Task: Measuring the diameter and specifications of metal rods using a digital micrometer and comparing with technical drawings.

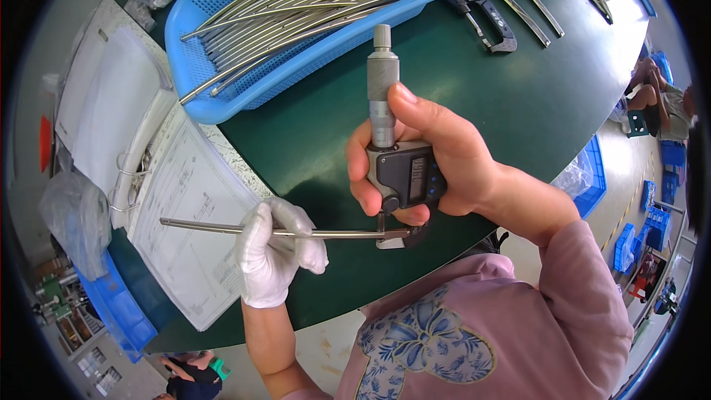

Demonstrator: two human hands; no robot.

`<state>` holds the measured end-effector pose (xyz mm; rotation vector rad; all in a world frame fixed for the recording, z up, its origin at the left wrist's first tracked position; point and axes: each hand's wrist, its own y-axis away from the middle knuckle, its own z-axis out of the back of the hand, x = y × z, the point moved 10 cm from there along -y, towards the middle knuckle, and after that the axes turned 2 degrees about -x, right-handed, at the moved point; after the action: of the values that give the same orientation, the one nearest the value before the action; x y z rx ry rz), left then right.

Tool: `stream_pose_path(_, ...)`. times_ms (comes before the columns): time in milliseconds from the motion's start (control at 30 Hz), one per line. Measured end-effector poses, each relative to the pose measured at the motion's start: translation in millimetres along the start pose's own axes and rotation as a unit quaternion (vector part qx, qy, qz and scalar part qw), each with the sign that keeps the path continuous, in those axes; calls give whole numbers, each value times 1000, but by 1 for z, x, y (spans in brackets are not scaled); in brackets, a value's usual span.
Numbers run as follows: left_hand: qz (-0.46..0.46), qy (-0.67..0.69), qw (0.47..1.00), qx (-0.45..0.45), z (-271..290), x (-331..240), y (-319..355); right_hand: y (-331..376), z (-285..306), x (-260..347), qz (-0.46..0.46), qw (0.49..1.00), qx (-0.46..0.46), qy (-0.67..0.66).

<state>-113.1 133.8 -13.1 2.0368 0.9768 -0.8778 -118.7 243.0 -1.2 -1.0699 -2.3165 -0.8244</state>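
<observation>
Head view: the left hand [275,255] (gloved in white) pinches a thin metal rod [341,235], while the bare right hand [455,159] is clamped on a digital micrometer [384,122], the rod's right end within its frame, near the worktop's [296,133] near edge. Drawings [194,222] lie leftward; farther from that edge, a blue basket [333,41] carries similar rods [296,16], a dark gauge [495,18] beside it.

The white-gloved left hand [272,255] is pinched closed; the bare right hand [461,159] curls, thumb [416,109] extended.
</observation>
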Motion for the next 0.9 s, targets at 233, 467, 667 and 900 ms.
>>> stream_pose_path(233,3,14,1000,2,1,2,1,0,-3,-1,1,1000,27,-15)
stream_pose_path(467,6,24,1000,-2,0,1,1,0,-3,-3,-6,1000,17,-22)
stream_pose_path(667,23,21,1000,3,-8,8,0,0,-4,-7,-25,998,22,-44)
stream_pose_path(900,30,9,999,13,-11,12,0,-1,-2,-4,-2,1000,19,-14)
